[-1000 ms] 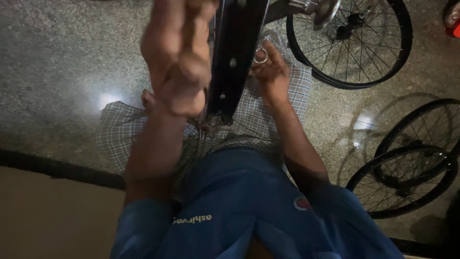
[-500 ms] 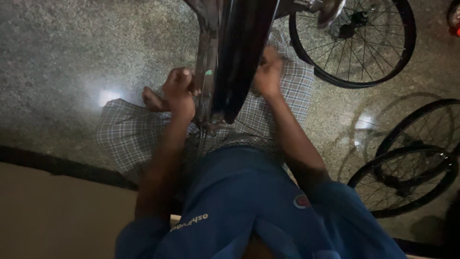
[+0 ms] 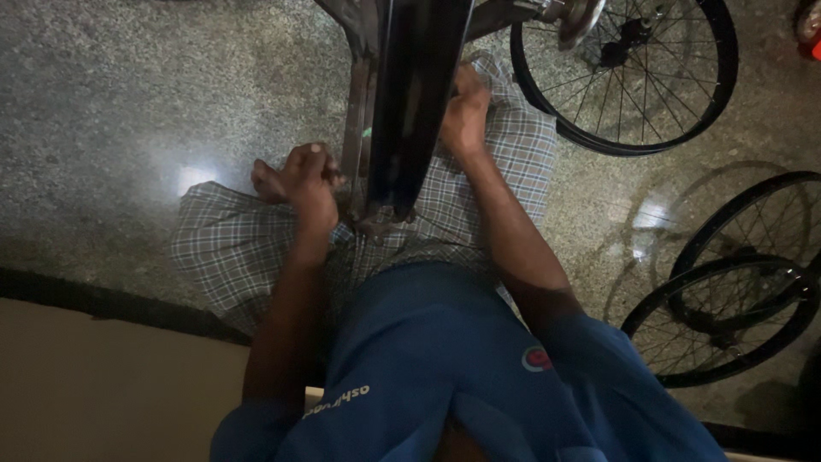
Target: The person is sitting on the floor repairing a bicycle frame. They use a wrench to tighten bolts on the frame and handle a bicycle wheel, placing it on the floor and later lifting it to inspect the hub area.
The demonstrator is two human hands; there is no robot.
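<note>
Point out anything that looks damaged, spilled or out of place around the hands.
Nothing stands out. The left hand and right hand both rest against the black bicycle part standing upright over the lap. Loose wheels lie flat on the speckled floor, with no visible damage or spills.

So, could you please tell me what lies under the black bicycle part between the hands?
Under the black bicycle part shows checked cloth over the lap, with speckled floor around. Its lower end and whatever it rests on are covered.
</note>
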